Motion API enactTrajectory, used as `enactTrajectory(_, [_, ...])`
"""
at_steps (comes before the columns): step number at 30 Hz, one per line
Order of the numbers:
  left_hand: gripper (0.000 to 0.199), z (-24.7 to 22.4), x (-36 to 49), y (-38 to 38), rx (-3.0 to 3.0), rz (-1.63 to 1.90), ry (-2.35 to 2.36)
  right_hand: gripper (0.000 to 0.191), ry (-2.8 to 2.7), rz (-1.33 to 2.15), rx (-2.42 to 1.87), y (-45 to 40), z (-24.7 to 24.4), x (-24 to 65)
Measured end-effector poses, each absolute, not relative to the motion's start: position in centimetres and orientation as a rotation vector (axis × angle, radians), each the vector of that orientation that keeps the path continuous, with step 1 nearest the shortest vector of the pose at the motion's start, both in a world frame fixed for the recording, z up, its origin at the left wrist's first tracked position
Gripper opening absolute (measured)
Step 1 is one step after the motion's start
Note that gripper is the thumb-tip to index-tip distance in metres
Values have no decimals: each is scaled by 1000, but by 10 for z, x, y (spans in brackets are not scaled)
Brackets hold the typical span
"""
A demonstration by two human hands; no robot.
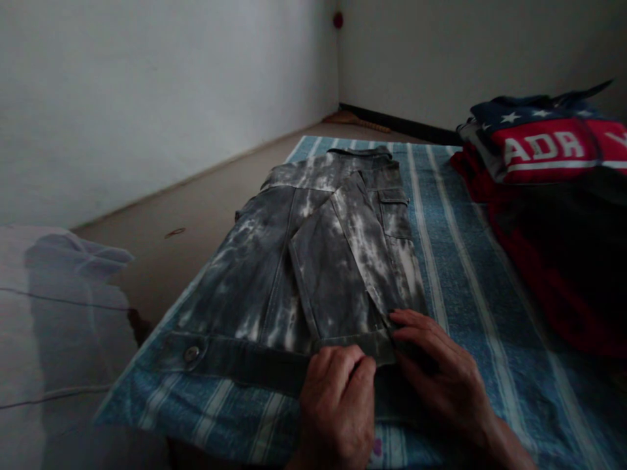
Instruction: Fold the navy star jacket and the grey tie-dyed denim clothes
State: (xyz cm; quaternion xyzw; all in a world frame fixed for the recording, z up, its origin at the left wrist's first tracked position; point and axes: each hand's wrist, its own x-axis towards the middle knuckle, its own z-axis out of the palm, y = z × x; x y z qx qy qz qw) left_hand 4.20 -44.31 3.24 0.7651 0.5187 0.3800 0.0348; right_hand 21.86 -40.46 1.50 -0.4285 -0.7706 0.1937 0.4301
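Observation:
A grey and white tie-dye denim jacket (255, 267) lies back side up on a blue striped cloth (470, 261). One sleeve (333, 274) is folded over the jacket's back, its cuff near the bottom hem. My left hand (337, 398) is closed on the cuff and hem, fingers curled. To its right, my right hand (441, 372) rests at the jacket's lower right edge, fingers bent and slightly apart, with the fingertips against the fabric by the cuff. A metal button (191, 354) shows on the hem at the left.
Folded clothes, one red and navy with stars and letters (543, 147), are piled on the right, with dark fabric (578, 254) in front. White sheeting (63, 339) with a thin cord is at left. Pale walls (171, 85) meet behind the cloth.

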Motion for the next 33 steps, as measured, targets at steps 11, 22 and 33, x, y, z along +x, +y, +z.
enactTrajectory(11, [19, 32, 42, -444, 2363, 1147, 1565, 4, -1460, 873, -1305, -404, 21, 225])
enactTrajectory(22, [20, 31, 43, -445, 2332, 1190, 1544, 17, -1445, 832, -1371, -404, 20, 236])
enactTrajectory(33, [19, 33, 43, -444, 2336, 1173, 1537, 23, -1425, 975, -1372, -402, 18, 240])
